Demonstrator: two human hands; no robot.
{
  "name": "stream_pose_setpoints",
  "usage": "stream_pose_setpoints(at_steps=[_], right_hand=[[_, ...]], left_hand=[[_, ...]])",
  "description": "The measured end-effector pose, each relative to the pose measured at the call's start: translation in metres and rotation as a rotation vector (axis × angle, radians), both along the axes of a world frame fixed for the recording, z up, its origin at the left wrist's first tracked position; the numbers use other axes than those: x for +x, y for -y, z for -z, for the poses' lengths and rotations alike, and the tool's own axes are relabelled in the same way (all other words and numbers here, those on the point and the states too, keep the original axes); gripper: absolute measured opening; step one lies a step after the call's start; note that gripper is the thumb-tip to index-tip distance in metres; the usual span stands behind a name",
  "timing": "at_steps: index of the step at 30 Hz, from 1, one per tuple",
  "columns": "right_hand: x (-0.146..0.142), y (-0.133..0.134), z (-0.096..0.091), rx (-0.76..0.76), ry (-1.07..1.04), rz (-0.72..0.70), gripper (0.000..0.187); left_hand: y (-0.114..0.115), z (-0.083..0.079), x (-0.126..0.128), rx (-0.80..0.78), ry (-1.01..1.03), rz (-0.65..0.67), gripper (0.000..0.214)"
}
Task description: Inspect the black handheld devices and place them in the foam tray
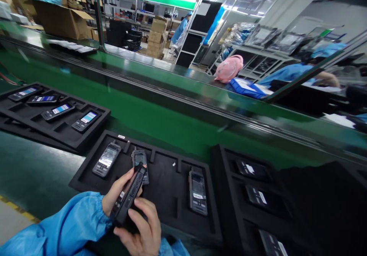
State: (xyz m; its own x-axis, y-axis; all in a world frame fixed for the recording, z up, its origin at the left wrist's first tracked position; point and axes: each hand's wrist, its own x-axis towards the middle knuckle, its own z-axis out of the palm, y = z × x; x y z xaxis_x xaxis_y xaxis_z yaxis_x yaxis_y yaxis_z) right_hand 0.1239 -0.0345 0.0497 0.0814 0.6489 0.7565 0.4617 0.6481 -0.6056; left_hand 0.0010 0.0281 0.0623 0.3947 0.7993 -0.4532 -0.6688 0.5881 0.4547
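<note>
A black handheld radio (132,192) is tilted on its edge in front of me, its side buttons facing up. My left hand (119,190) is closed around its far part, with the thumb along the casing. With bent fingers, my right hand (145,225) grips the lower end of the same radio. Just beneath lies a black foam tray (166,179). In it rest a radio at the left (107,159), a second radio (140,157) partly hidden behind the held one, and a third radio (197,192) at the right.
Another foam tray (65,133) at the left carries several radios with lit screens. To the right, a deeper black tray (229,195) holds more devices. A metal rail (160,91) runs behind. Beyond it are a pink fan (229,68), a blue bin (248,88) and co-workers in blue.
</note>
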Motion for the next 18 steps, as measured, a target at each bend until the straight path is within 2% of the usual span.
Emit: stream_pose_setpoints(at_steps=[3,7,15,18], right_hand=[[-0.001,-0.002,-0.003,-0.005,-0.032,-0.007,0.033],[-0.002,0.001,0.001,-0.01,-0.05,-0.035,0.037],[-0.007,0.008,0.01,-0.044,-0.023,0.011,0.047],[-0.008,0.016,0.013,-0.133,-0.026,-0.01,0.049]], left_hand=[[-0.001,-0.005,0.002,0.002,0.044,0.023,0.06],[-0.001,-0.009,0.003,0.017,0.071,0.018,0.058],[-0.003,-0.007,0.001,0.062,0.045,0.04,0.053],[-0.003,-0.004,0.001,0.087,0.009,0.023,0.053]])
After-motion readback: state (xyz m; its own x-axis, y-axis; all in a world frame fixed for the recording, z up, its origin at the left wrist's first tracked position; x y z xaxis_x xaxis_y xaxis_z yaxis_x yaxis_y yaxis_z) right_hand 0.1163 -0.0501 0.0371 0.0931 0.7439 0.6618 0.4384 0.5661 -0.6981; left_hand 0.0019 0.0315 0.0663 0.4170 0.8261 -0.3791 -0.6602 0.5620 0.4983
